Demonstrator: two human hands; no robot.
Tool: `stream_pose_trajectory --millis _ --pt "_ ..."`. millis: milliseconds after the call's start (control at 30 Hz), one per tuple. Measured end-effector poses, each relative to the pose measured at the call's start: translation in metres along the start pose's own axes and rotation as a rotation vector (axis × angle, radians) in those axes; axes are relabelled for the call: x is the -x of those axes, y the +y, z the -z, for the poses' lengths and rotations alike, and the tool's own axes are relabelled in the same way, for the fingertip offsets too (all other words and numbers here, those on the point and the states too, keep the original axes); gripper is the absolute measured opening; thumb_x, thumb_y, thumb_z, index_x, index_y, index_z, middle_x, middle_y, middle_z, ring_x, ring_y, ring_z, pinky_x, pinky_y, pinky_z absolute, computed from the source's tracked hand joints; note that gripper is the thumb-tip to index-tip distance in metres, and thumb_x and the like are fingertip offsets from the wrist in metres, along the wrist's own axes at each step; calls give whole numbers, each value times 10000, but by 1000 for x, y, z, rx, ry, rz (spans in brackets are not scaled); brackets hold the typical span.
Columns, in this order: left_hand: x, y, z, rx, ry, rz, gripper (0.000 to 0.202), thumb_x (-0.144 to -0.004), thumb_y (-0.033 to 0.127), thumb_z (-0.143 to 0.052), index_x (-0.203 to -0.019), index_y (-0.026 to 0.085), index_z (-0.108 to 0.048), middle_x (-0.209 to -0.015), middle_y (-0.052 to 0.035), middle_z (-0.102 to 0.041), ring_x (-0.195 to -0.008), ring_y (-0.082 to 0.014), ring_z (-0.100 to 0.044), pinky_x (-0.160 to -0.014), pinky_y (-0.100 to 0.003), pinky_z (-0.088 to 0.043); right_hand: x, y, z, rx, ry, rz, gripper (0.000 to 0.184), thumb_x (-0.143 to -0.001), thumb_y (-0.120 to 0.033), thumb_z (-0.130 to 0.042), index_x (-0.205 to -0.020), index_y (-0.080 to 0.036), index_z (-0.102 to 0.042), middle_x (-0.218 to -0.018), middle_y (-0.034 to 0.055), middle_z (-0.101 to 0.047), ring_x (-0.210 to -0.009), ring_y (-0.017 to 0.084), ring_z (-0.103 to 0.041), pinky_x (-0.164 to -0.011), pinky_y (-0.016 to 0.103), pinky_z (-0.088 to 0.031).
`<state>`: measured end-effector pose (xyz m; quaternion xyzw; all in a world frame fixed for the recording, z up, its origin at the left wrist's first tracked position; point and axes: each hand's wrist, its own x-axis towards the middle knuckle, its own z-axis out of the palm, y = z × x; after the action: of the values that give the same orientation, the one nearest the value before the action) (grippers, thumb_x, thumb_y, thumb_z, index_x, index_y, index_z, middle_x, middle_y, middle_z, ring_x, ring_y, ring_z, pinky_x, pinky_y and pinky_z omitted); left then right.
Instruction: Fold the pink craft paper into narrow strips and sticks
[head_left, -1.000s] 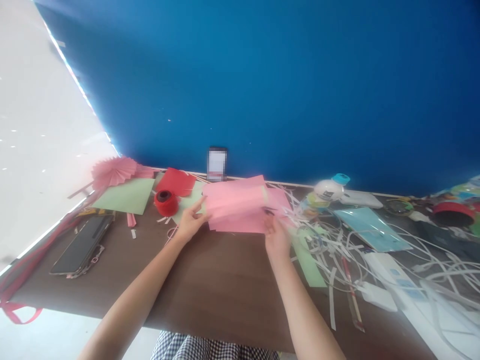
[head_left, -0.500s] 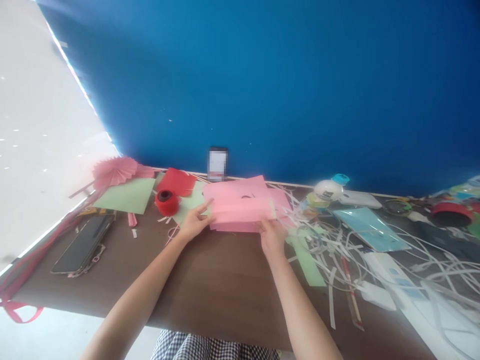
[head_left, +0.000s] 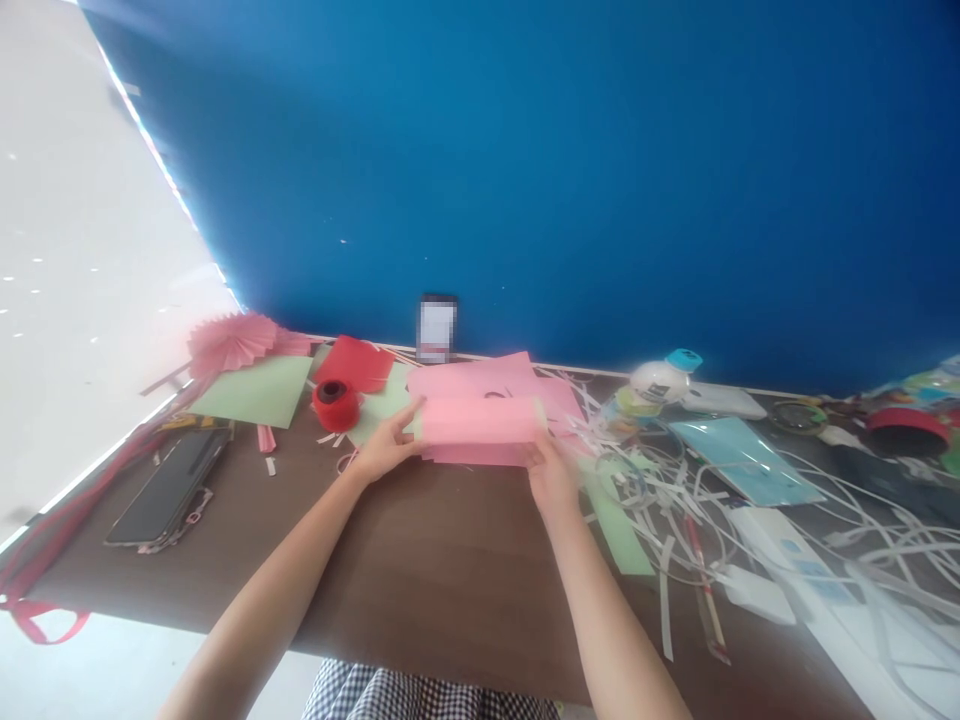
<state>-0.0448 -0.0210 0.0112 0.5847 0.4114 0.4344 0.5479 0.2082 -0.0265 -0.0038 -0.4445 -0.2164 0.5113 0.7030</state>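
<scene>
- The folded pink paper [head_left: 480, 420] is held between the two hands, a little above the surface [head_left: 435, 560], at its middle and toward the far side.
- The left hand [head_left: 384, 452] has its grip closed on the paper's left end; the forefinger lies stretched along that short edge and the thumb sits under it.
- The right hand [head_left: 553, 476] has its grip pinched on the lower right corner, so the paper spans the gap from one grip to the other, its long edge running left to right.
- Just behind and under the held piece lies a pile of pink sheets [head_left: 561, 398]; how many is hard to tell, as the held paper covers most of them.
- The right hand is smeared by motion and its fingertips are hidden behind the paper's corner.
- Left of the left hand stand a red ribbon roll [head_left: 334, 404], a red sheet [head_left: 356, 362], a pale green sheet [head_left: 253, 392] and a pink pleated fan [head_left: 229, 340].
- A dark phone [head_left: 161, 488] lies flat near the left edge.
- A small upright screen [head_left: 436, 328] leans on the blue wall [head_left: 562, 170]; its face is blurred out.
- To the right, a tangle of white paper strips [head_left: 675, 490] partly buries a green strip [head_left: 615, 515] and a light blue sheet [head_left: 742, 460].
- A white bottle with a teal cap [head_left: 660, 380] lies on its side at the far right; things beyond it are cut off by the frame.
</scene>
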Motion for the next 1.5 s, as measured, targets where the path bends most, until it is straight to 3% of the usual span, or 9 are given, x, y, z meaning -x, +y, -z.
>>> stream_pose_trajectory --millis 100,167,267,433,600,833,1000,1300,1500 --pt "0 0 1 75 -27 0 741 -634 307 -675 -1293 261 -340 -1382 -115 -276 -817 -130 -585 -787 -310 -483 -1 -6 2 7 -118 5 345 -637 -342 -665 -955 -238 -580 -811 0 -664 -735 165 -636 -704 365 -518" --pt "0 0 4 103 -33 -4 660 -633 293 -675 -1239 263 -416 -1394 -97 -253 -768 -109 -588 -785 -318 -489 -1 -10 3 77 -204 57 364 -660 -339 -646 -1006 -264 -558 -837 -8 -655 -754 164 -631 -704 370 -516" --pt "0 0 10 152 -54 16 552 -626 264 -673 -1150 218 -506 -1322 -96 -382 -850 -166 -591 -795 -331 -481 3 -16 2 214 -258 120 280 -655 -295 -652 -919 -219 -597 -819 2 -642 -768 164 -618 -697 345 -518" --pt "-2 -5 16 204 -87 30 458 -653 238 -627 -1099 158 -552 -1211 -123 -503 -964 -248 -564 -813 -359 -465 8 -22 -1 218 -103 224 409 -590 -227 -697 -975 -253 -559 -839 -15 -636 -760 156 -611 -679 346 -519" --pt "-5 -10 18 -93 31 -88 321 -696 263 -587 -999 163 -626 -1124 -102 -576 -1011 -249 -548 -891 -385 -416 0 -21 6 341 -118 195 198 -579 -261 -690 -754 -183 -641 -832 18 -634 -765 170 -596 -697 345 -515" --pt "-5 -10 18 -324 37 -160 315 -737 242 -527 -1028 174 -625 -1097 -90 -599 -1192 -238 -393 -908 -330 -411 -6 -25 18 265 -267 121 227 -600 -187 -607 -817 -191 -671 -874 11 -649 -800 175 -599 -798 361 -477" --pt "-5 -13 16 -282 85 -155 307 -701 250 -567 -982 160 -650 -1068 -81 -614 -1126 -246 -464 -892 -322 -424 0 -34 16 471 -284 169 266 -578 -133 -647 -833 -204 -670 -894 8 -654 -789 162 -605 -827 358 -461" --pt "-2 -7 16 -334 100 -113 312 -688 360 -596 -928 176 -671 -1030 -57 -638 -972 -232 -569 -841 -308 -440 3 -35 13 515 -318 151 214 -601 -284 -707 -778 -183 -640 -811 9 -653 -758 173 -630 -799 375 -488" --pt "-2 -7 14 -303 86 -132 286 -660 351 -629 -875 171 -686 -928 -51 -674 -900 -212 -600 -805 -289 -458 4 -36 14 687 -359 163 271 -651 -380 -655 -853 -199 -646 -911 34 -659 -837 204 -626 -819 380 -471"
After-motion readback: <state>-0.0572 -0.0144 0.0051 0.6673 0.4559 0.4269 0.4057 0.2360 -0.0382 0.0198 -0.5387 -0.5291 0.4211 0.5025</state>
